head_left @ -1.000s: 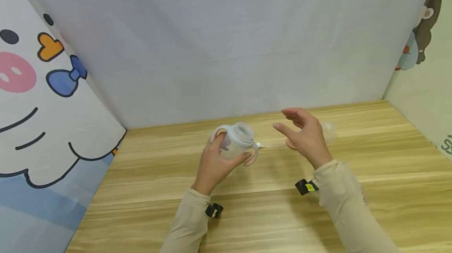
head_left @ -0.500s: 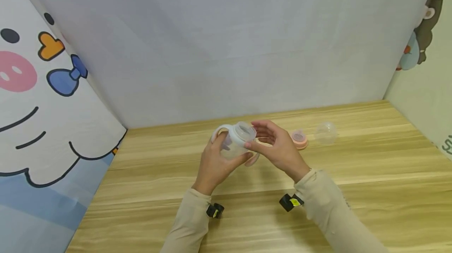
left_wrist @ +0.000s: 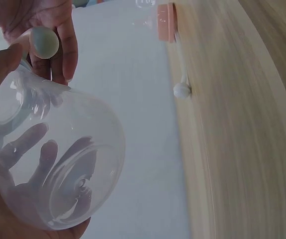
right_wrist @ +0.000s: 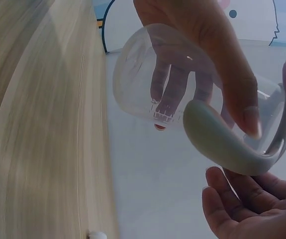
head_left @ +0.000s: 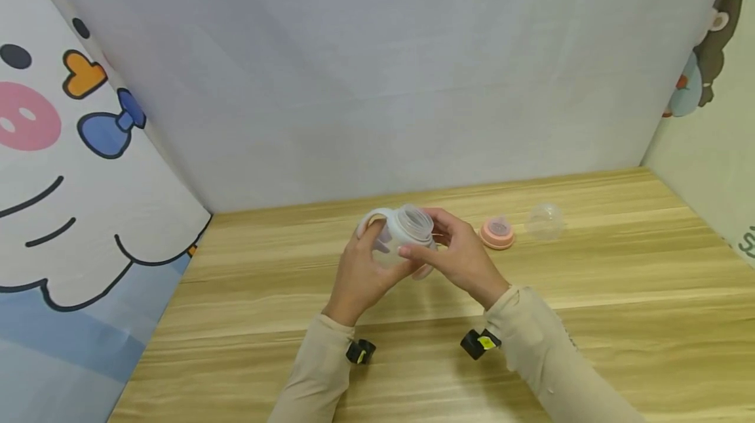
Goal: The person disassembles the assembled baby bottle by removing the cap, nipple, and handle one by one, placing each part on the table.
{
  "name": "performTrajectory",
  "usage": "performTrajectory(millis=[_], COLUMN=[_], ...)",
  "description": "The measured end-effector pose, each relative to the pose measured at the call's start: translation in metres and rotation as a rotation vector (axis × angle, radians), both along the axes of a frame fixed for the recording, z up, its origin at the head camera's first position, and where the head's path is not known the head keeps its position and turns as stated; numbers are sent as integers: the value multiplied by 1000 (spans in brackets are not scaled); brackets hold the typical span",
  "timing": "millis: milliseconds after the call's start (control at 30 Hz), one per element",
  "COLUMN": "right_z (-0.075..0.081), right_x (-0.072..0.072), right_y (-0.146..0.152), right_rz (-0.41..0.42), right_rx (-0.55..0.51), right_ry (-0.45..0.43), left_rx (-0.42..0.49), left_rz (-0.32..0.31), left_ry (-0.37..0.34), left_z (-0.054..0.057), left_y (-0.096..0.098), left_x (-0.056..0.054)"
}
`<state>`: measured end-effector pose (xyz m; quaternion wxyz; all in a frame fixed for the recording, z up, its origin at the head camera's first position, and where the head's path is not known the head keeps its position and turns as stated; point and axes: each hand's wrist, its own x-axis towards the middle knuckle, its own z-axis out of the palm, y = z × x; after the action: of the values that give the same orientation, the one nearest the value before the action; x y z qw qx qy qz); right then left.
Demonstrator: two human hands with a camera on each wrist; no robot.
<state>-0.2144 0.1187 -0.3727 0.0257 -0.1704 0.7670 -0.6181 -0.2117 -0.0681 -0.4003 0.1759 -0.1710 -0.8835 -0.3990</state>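
A clear baby bottle (head_left: 415, 223) with a pale two-handled ring (right_wrist: 222, 144) round its neck is held above the table, tilted, its threaded mouth uncovered. My left hand (head_left: 356, 275) grips the bottle's body, fingers spread round the far side, as the left wrist view shows through the clear wall. At the neck, my right hand (head_left: 466, 259) holds the ring, thumb on the near side and fingers behind. In the right wrist view, one curved handle stands out between the two hands. No liquid shows inside the bottle (left_wrist: 103, 124).
On the wooden table (head_left: 265, 279), right of the hands, sits a peach screw collar (head_left: 497, 233) with a teat. Its straw ends in a white ball weight (left_wrist: 182, 90). Farther right lies a clear dome cap (head_left: 545, 221). A pale wall sheet (head_left: 377, 82) rises behind.
My right hand has come left from over the peach collar and taken hold of the bottle's ring, uncovering the collar and cap. My left hand keeps its grip, the bottle nearly in place.
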Motion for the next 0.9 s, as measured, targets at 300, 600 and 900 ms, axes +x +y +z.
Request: performTrajectory(millis=[300,600,900], right_z=[0,2,4], right_x=[1,2,3], right_y=[-1,0,0], right_rz=[-16,-51,-59], right_rx=[3,-3,-29], right_ry=[26,37,50], left_rx=[-9,-33,-35], left_rz=[1,13,22], left_ry=[-18,-27,-36], left_z=[0,-2,-1], left_y=[1,2,2], left_x=[1,0,2])
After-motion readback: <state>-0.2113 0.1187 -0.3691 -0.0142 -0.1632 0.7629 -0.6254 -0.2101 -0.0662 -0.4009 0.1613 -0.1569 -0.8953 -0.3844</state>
